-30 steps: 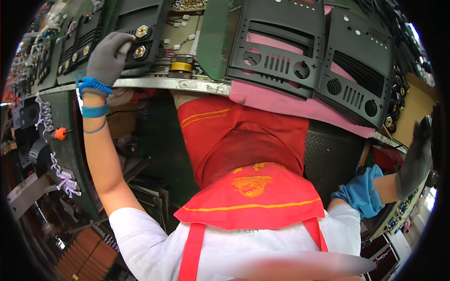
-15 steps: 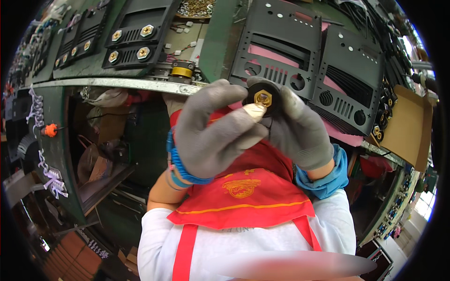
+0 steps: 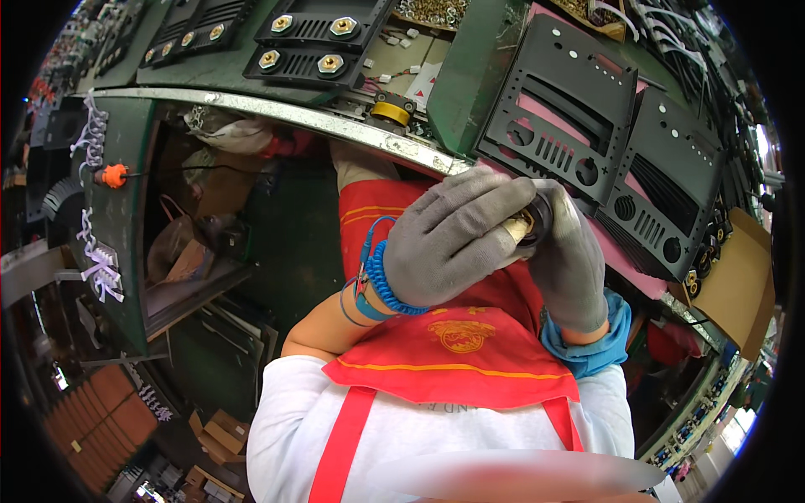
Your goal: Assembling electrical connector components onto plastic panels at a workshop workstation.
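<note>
In front of the red apron, both gloved hands meet around a round black socket [image 3: 546, 220] with a brass hex nut [image 3: 525, 223] on its face. My right hand [image 3: 574, 264] grips the socket from the right side. Fingers and thumb of my left hand [image 3: 457, 239] close over the nut and hide most of it. A blue coiled wrist strap [image 3: 384, 277] circles my left wrist. Just beyond the hands lies a black slotted panel [image 3: 579, 109] with open round holes. A similar panel [image 3: 671, 180] overlaps others to its right.
At the back left, a black panel [image 3: 306, 50] carries several sockets with brass nuts. A tray of small metal parts [image 3: 429, 12] sits behind. A yellow-banded component [image 3: 391, 114] stands by the metal bench edge [image 3: 293, 120]. More sockets lie beside a cardboard box [image 3: 738, 268] at right.
My view has turned, so the bench sits further right and up. The left hand has rolled over the brass nut, covering it, and the socket has tilted in the right hand.
</note>
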